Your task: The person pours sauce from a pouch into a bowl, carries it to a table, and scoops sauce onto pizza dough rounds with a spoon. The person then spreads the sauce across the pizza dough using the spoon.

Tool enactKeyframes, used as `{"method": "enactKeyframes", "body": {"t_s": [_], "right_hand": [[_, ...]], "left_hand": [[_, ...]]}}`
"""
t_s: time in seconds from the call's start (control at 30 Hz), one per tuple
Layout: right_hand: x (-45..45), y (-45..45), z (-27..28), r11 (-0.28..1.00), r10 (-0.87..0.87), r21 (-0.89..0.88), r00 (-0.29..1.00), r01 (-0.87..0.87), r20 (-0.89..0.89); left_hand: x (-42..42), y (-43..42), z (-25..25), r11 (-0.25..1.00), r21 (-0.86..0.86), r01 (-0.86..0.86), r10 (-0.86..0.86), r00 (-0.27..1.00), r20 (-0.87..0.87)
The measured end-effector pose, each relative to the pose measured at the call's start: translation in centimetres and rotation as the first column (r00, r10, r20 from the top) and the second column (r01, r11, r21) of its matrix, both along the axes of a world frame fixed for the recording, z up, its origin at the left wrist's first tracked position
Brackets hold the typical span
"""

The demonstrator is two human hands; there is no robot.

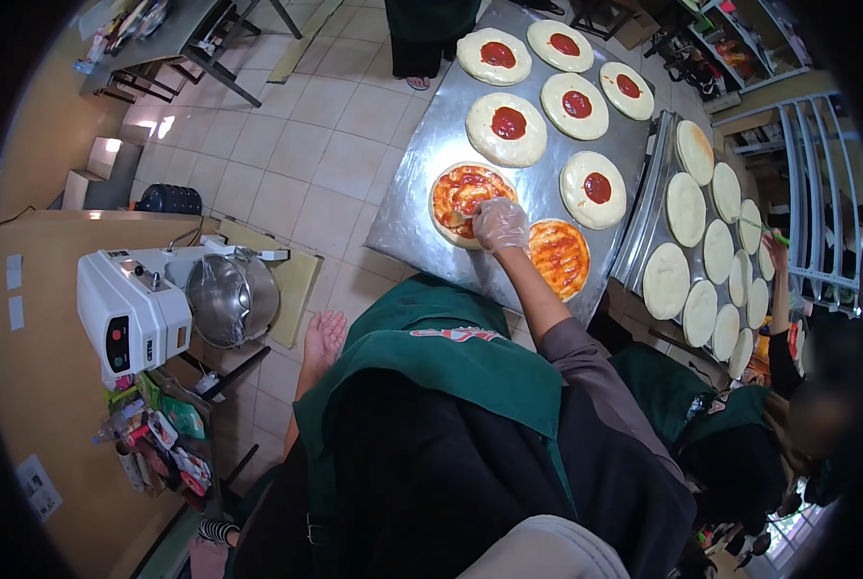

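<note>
My right hand [501, 226], in a clear plastic glove, is over a dough round with red sauce spread on it [458, 189]. Its fingers are bent together at the sauce; what they may hold is hidden. Beside it lies another sauced round [558, 259], partly behind my wrist. Farther up the metal table [422, 159] are several pale rounds, each with a red sauce blob in its middle, such as the round nearest the right edge [593, 190]. My left hand [326, 335], bare, hangs left of my green apron with its palm up and fingers apart, holding nothing.
A white mixer [132, 311] with a metal bowl [231, 297] stands at left. At right, a second tray [634, 236] bears several plain rounds. A co-worker's hand [775, 249] holds a thin green thing over it. Another person stands at the table's far side.
</note>
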State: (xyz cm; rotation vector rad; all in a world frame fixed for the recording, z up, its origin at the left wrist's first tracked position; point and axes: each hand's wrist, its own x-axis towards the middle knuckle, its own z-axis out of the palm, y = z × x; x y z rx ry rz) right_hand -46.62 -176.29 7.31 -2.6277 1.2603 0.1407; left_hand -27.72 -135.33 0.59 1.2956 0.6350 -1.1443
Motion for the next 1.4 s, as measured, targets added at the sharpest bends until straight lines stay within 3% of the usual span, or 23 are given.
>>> {"method": "enactKeyframes", "body": {"t_s": [0.1,0.23,0.37,0.43,0.5,0.63,0.73,0.77,0.87,0.9,1.0,1.03,1.07,1.13,1.2,1.3,1.4], "right_hand": [[-1.3,0.1,0.3,0.999,-0.024,0.042,0.997,0.027,-0.069],[-2.0,0.8,0.2,0.994,-0.108,0.006,0.988,0.108,0.11],[-2.7,2.1,-2.4,0.996,-0.061,-0.063,0.994,0.066,0.085],[-4.4,2.6,0.0,0.992,-0.124,-0.003,0.988,0.124,0.092],[-5.4,2.8,0.7,0.978,-0.205,0.058,0.973,0.2,0.105],[-4.9,4.0,-0.6,0.98,-0.183,-0.038,0.962,0.195,0.204],[-6.7,4.2,-0.4,0.971,-0.237,0.006,0.961,0.238,0.142],[-7.9,4.0,-1.0,0.981,-0.175,-0.049,0.966,0.187,0.189],[-7.6,3.9,1.0,0.946,-0.325,0.06,0.928,0.319,0.18],[-7.0,3.9,1.0,0.972,-0.224,-0.016,0.949,0.233,0.223],[-3.7,4.6,-1.8,0.96,-0.197,-0.132,0.93,0.248,0.31],[-2.6,4.7,-0.6,0.965,-0.229,-0.063,0.934,0.255,0.275],[-1.9,4.6,0.6,0.97,-0.216,-0.051,0.938,0.238,0.27],[-1.5,4.1,0.1,0.968,-0.229,-0.037,0.93,0.249,0.286],[-2.1,3.9,-1.2,0.938,-0.321,0.032,0.833,0.344,0.451],[-3.3,3.1,-2.3,0.905,-0.42,0.092,0.837,0.416,0.351],[-4.7,3.2,-0.7,0.818,-0.555,0.314,0.805,0.483,0.209]], "left_hand": [[0.5,0.7,-1.5,1.0,-0.009,0.011,-0.011,1.0,0.002],[0.8,-0.2,-1.8,0.998,-0.035,0.056,-0.055,0.998,0.031],[1.2,-2.5,-1.1,0.989,-0.058,0.138,-0.134,0.989,0.068],[1.4,-3.1,-0.9,0.98,-0.075,0.186,-0.178,0.979,0.099],[1.8,-3.2,-1.2,0.979,-0.057,0.194,-0.189,0.978,0.09],[1.6,-3.2,-2.9,0.985,0.008,0.173,-0.174,0.983,0.056],[1.9,-3.4,-3.0,0.984,0.022,0.179,-0.18,0.982,0.049],[2.0,-3.4,-2.5,0.977,0.032,0.209,-0.211,0.975,0.067],[2.0,-2.9,-3.4,0.986,0.031,0.163,-0.165,0.984,0.072],[2.1,-3.1,-3.2,0.984,0.048,0.17,-0.173,0.982,0.069],[3.0,-1.9,-7.9,0.986,-0.043,0.163,-0.156,0.98,0.124],[1.9,-4.4,-3.6,0.983,0.019,0.18,-0.181,0.982,0.054],[1.8,-4.9,-2.7,0.98,0.016,0.198,-0.198,0.978,0.06],[2.6,-4.5,-4.0,0.974,0.009,0.228,-0.228,0.969,0.095],[3.1,-3.9,-4.8,0.965,0.025,0.26,-0.261,0.959,0.115],[3.5,-3.3,-5.7,0.952,0.054,0.302,-0.307,0.941,0.143],[3.2,-4.0,-7.0,0.956,0.111,0.273,-0.288,0.944,0.159]]}}
